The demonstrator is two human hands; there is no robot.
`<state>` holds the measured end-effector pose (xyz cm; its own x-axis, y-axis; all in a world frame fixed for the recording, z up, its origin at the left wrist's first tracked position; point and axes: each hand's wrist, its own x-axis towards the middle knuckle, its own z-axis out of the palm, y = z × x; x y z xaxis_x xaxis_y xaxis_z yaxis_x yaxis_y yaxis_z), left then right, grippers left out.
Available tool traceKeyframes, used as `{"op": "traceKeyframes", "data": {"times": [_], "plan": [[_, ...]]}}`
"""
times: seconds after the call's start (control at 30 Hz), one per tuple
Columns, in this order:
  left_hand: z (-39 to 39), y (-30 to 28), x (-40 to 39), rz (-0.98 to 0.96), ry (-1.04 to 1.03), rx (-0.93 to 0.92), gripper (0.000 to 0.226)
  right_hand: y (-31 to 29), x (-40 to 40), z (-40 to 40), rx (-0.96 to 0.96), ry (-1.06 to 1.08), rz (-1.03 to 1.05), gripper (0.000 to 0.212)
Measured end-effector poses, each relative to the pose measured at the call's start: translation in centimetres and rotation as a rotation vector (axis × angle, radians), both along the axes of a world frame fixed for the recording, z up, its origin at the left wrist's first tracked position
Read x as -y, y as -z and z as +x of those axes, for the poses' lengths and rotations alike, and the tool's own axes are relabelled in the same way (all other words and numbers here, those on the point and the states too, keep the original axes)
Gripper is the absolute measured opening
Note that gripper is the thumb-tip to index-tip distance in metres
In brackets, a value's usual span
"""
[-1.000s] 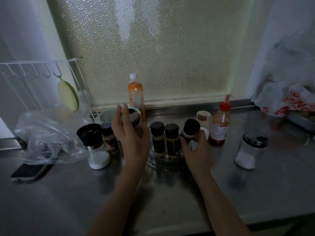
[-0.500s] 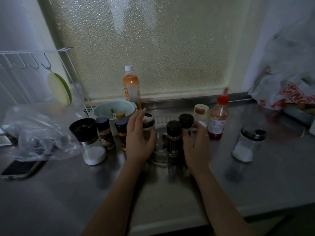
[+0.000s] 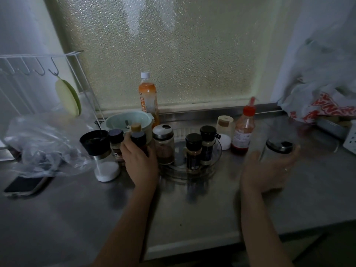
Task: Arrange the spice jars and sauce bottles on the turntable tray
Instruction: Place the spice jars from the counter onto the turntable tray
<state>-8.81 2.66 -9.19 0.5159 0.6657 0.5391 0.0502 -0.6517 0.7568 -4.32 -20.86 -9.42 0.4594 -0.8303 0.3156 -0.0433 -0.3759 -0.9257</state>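
Observation:
A clear round turntable tray (image 3: 216,160) sits mid-counter. On it stand a silver-lidded glass jar of reddish spice (image 3: 163,146) and two black-lidded spice jars (image 3: 193,152) (image 3: 207,144). Just left of the tray, my left hand (image 3: 139,164) wraps around a dark black-lidded jar (image 3: 138,138). To the tray's right, my right hand (image 3: 267,170) cups a glass jar with a silver and black lid (image 3: 279,148); its lower part is hidden. A red sauce bottle (image 3: 243,132) and a white-capped jar (image 3: 224,130) stand behind the tray's right side.
Left of my left hand are a black-topped grinder (image 3: 96,145), another spice jar (image 3: 116,142) and a tan-capped small bottle (image 3: 136,127). Behind them sit a mint bowl (image 3: 121,120) and an orange drink bottle (image 3: 147,97). A phone (image 3: 25,185) and plastic bags (image 3: 38,143) lie left.
My left hand let go of the silver-lidded jar on the tray and moved left onto the dark jar. My right hand left the tray and swung right to the glass jar.

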Motion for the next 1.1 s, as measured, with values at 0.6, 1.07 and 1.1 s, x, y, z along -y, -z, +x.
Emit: {"op": "traceKeyframes", "data": {"times": [0.6, 1.07, 1.1], "plan": [[-1.8, -2.5, 4.8, -0.143, 0.441, 0.207, 0.05, -2.5, -4.1, -1.0, 0.434, -0.631, 0.202, 0.069], [-0.4, -0.9, 3.2, 0.081, 0.259, 0.027, 0.053, -1.0, -5.2, -1.3, 0.185, -1.004, 0.048, 0.046], [-0.3, -0.9, 3.1, 0.045, 0.265, 0.041, 0.055, -0.9, -5.3, -1.5, 0.171, -1.031, 0.024, 0.043]]}}
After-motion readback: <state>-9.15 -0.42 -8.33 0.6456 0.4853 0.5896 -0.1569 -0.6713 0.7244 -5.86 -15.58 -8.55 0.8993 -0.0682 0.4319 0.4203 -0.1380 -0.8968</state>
